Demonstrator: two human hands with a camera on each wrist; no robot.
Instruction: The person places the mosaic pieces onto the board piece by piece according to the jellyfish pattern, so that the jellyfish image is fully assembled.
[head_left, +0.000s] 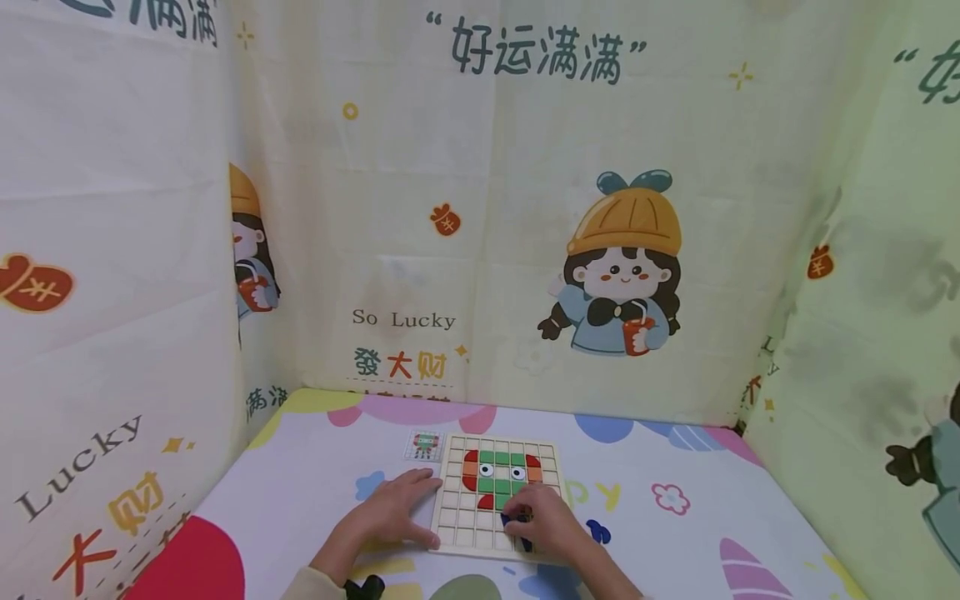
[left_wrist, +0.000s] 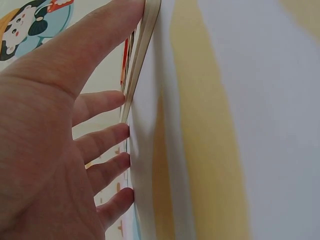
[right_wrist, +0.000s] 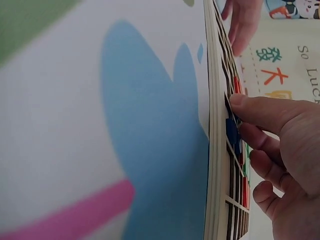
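A pale wooden grid board (head_left: 465, 537) lies on the table, with red, green and orange tiles and two eye tiles forming a face. My left hand (head_left: 393, 504) rests along the board's left side, its fingers spread and fairly straight. The left wrist view shows its thumb (left_wrist: 100, 37) and fingertips touching the edge. Over the lower right of the grid, my right hand (head_left: 543, 521) pinches a dark blue tile (head_left: 505, 521) between thumb and finger. Another dark blue tile (right_wrist: 231, 131) sits in the grid just beside those fingertips. The right hand covers part of the board.
A small printed pattern card (head_left: 425, 447) lies at the board's far left corner. To the right of my right hand is a dark blue shape (head_left: 597, 531), loose or printed, I cannot tell. Printed cloth walls (head_left: 510, 250) stand behind and at both sides.
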